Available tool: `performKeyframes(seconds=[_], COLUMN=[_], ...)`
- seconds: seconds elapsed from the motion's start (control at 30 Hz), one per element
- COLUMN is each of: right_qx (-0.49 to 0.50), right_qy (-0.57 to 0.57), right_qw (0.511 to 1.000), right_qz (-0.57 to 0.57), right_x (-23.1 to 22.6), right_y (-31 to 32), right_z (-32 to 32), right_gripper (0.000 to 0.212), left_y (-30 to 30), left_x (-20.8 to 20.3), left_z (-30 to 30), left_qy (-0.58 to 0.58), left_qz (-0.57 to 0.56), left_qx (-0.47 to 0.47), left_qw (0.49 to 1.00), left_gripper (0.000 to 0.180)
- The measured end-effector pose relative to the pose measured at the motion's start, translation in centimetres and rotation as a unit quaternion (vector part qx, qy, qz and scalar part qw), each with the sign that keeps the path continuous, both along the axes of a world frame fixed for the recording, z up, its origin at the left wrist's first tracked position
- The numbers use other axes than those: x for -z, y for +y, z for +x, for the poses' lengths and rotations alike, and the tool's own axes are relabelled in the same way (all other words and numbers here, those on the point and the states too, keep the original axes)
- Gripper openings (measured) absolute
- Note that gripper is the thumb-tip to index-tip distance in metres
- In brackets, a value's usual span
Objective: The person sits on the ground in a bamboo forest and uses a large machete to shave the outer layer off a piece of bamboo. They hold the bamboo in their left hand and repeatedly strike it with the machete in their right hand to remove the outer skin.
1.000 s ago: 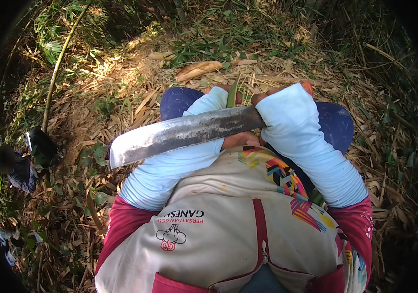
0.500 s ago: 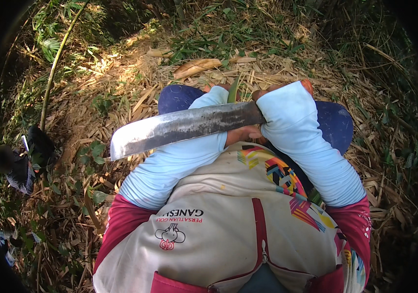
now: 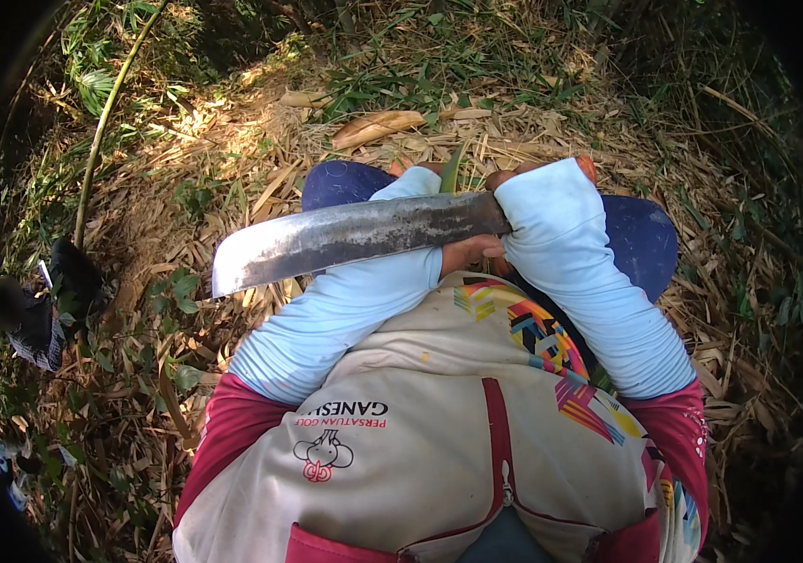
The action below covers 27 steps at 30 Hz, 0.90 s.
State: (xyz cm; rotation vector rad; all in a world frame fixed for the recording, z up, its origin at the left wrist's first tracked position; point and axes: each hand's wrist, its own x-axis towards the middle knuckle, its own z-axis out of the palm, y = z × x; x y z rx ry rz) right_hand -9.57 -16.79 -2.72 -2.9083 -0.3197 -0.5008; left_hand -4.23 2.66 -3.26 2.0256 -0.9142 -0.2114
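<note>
A broad machete (image 3: 355,235) lies crosswise over my lap, its worn steel blade pointing left. My right hand (image 3: 503,178) is closed at its dark handle end, partly covered by a pale blue sleeve (image 3: 566,216). Something orange (image 3: 587,168) shows past that cuff; I cannot make out what. Below and behind the blade is my left hand (image 3: 469,251), apparently curled, its fingers mostly hidden. A green strip or leaf (image 3: 452,174) sticks up beyond the blade between my hands; its lower part is hidden.
My knees in dark blue (image 3: 345,183) spread on both sides. Dry leaves and husks (image 3: 378,129) cover the ground ahead. A thin pole (image 3: 106,122) stands at the left, with dark items (image 3: 75,281) near its foot. Green undergrowth (image 3: 420,66) grows at the back.
The machete's tip has risen slightly, so the blade lies a bit more level. Both hands stay in nearly the same place.
</note>
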Motion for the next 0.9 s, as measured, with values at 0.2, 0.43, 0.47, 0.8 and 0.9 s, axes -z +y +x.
performKeyframes(seconds=[0.2, 0.43, 0.47, 0.8, 0.9], right_qx=[0.012, 0.04, 0.048, 0.03, -0.016], right_qy=[0.049, 0.072, 0.07, 0.106, 0.055], right_qw=[0.999, 0.993, 0.992, 0.985, 0.995], right_qz=[-0.007, 0.085, 0.088, 0.135, 0.086], right_x=[-0.6, -0.3, -0.6, -0.5, 0.2], right_y=[0.0, 0.2, 0.5, -0.7, -0.5], right_z=[0.0, -0.2, -0.3, -0.9, -1.1], right_gripper=[0.016, 0.015, 0.014, 0.011, 0.01], left_y=[-0.2, -0.9, -0.9, -0.1, -0.4], left_x=[0.1, 0.4, 1.3, 0.6, 0.1], left_z=[-0.4, -0.6, -0.7, 0.7, 0.0], left_qy=[-0.012, -0.035, -0.019, 0.003, 0.251], left_qz=[0.004, 0.019, -0.008, 0.113, -0.072], left_qx=[-0.034, -0.073, -0.088, 0.027, 0.023], left_qw=[0.999, 0.997, 0.996, 0.993, 0.965], left_gripper=[0.051, 0.044, 0.044, 0.057, 0.064])
